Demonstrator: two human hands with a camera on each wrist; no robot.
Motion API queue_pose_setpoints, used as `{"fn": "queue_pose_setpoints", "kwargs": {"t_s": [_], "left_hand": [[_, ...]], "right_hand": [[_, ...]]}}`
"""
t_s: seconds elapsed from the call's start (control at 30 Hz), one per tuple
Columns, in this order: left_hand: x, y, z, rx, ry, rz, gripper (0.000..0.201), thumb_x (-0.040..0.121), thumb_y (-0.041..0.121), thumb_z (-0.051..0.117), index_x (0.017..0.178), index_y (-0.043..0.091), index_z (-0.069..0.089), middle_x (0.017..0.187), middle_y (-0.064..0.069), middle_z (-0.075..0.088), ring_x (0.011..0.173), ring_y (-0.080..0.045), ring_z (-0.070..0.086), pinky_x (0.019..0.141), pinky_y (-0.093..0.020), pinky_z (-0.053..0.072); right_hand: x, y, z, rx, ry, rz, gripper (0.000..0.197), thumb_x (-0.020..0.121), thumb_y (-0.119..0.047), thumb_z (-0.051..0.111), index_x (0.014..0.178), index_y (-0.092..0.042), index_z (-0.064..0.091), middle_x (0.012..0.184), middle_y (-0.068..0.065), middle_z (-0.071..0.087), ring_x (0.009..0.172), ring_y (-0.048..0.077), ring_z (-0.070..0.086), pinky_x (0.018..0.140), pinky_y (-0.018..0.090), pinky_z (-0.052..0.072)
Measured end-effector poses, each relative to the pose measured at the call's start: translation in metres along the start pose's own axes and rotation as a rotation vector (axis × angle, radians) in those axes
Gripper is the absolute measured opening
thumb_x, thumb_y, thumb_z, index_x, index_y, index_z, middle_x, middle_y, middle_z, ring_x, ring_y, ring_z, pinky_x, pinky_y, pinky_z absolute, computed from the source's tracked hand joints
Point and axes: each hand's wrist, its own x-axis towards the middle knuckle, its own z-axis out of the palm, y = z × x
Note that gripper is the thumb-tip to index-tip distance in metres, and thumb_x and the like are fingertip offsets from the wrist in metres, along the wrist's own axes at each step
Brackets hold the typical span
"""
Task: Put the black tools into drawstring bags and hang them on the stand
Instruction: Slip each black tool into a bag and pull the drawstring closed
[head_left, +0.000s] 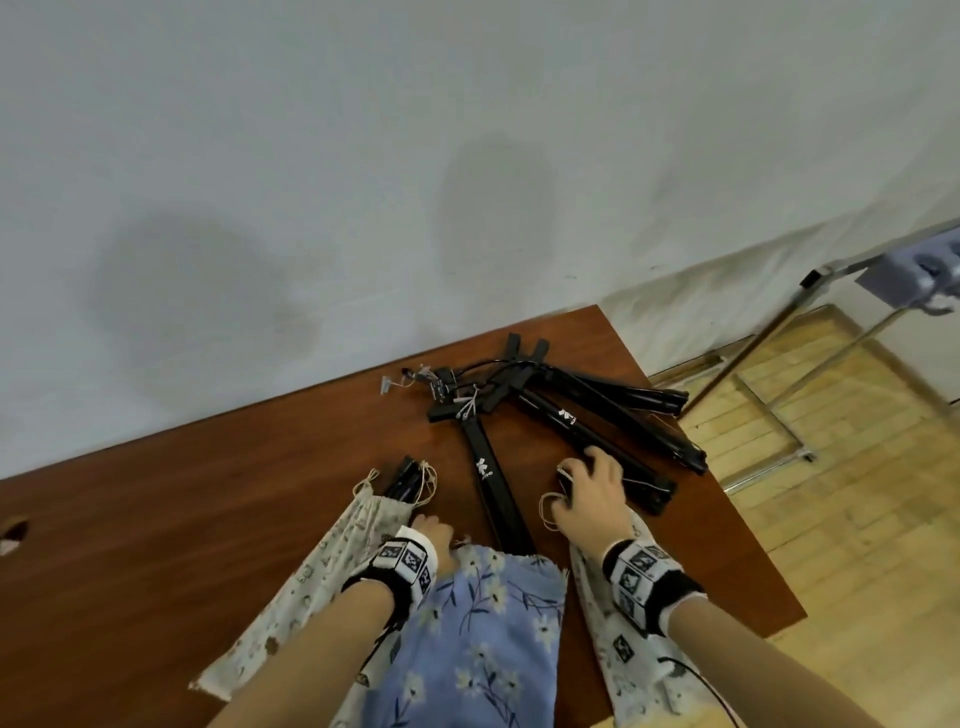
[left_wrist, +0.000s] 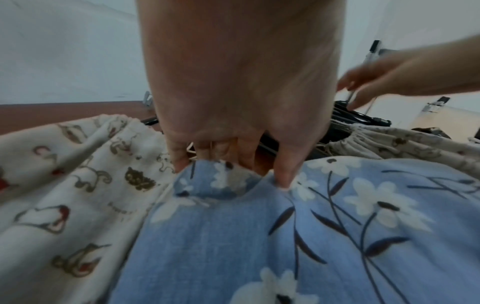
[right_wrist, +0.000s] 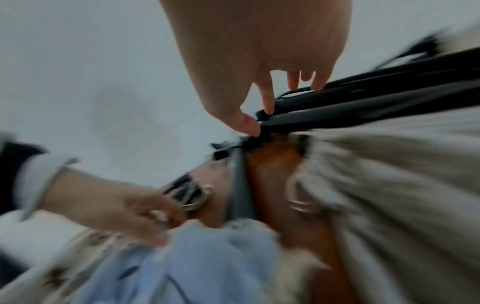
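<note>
A blue floral drawstring bag (head_left: 493, 623) lies on the brown table (head_left: 208, 493), with a black tool (head_left: 491, 483) sticking out of its mouth. My left hand (head_left: 434, 535) pinches the rim of this blue bag (left_wrist: 233, 185) with curled fingers (left_wrist: 283, 174). My right hand (head_left: 592, 483) reaches onto the near end of another black tool (head_left: 644, 478). Its thumb and fingers (right_wrist: 269, 102) are spread and touch the tool, with no clear grip in the blurred right wrist view. A cream patterned bag (head_left: 311, 571) on the left holds a black tool (head_left: 405, 475). A second cream bag (head_left: 623, 649) lies under my right wrist.
More black tools (head_left: 597, 395) lie crossed in a pile near the table's far right corner, with cables and tags. A metal stand (head_left: 769, 364) rises from the wooden floor beyond the table's right edge, something grey-blue (head_left: 909, 275) hanging on it. A white wall is behind.
</note>
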Motion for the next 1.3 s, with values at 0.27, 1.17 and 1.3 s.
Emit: {"fn": "queue_pose_setpoints", "kwargs": {"t_s": [0.27, 1.17, 1.3], "left_hand": [[-0.002, -0.022, -0.010, -0.208, 0.031, -0.114, 0.043, 0.099, 0.044, 0.037, 0.067, 0.014, 0.043, 0.074, -0.006, 0.056, 0.080, -0.026, 0.058, 0.068, -0.032, 0.042], [-0.027, -0.043, -0.013, -0.081, -0.046, 0.099, 0.028, 0.085, 0.020, 0.058, 0.108, 0.005, 0.064, 0.111, -0.018, 0.065, 0.104, -0.034, 0.063, 0.085, -0.039, 0.053], [-0.017, -0.051, -0.033, -0.251, 0.100, 0.100, 0.050, 0.089, 0.010, 0.055, 0.138, 0.014, 0.044, 0.142, -0.012, 0.041, 0.123, -0.031, 0.050, 0.101, -0.037, 0.044]], "right_hand": [[0.047, -0.079, 0.055, 0.147, -0.464, 0.110, 0.103, 0.079, -0.031, 0.075, 0.151, -0.009, 0.005, 0.147, 0.017, 0.028, 0.136, 0.038, 0.030, 0.110, 0.044, 0.032], [-0.005, -0.059, -0.016, 0.751, -0.711, 0.347, 0.030, 0.082, 0.005, 0.066, 0.106, -0.004, 0.050, 0.076, 0.013, 0.061, 0.061, 0.021, 0.065, 0.061, 0.031, 0.057], [-0.028, -0.059, -0.031, 0.783, -0.716, 0.358, 0.030, 0.084, 0.003, 0.063, 0.110, -0.005, 0.050, 0.075, 0.013, 0.060, 0.064, 0.023, 0.063, 0.056, 0.030, 0.056]]}}
